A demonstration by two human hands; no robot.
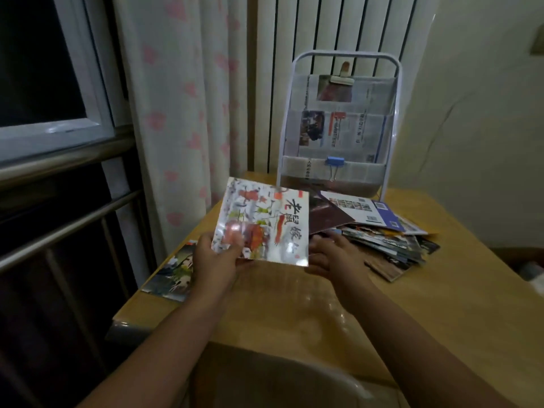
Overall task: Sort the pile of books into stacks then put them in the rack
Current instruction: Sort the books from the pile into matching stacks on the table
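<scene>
My left hand [213,259] grips the lower left corner of a thin picture book [265,219] with a pale, red-splashed cover, holding it tilted above the table. My right hand [325,254] is at the book's lower right edge, fingers spread and partly hidden behind it; whether it touches the book is unclear. A loose pile of thin books [382,234] sprawls on the table to the right. Another book [173,272] lies flat at the table's left edge. The white wire rack [338,122] stands at the back, its pockets lined with newspaper.
The wooden table [426,304] has a glossy cover. A curtain [182,113] and a window with metal rails [59,178] are on the left, a radiator [323,25] behind the rack. A chair back [279,378] is right below me.
</scene>
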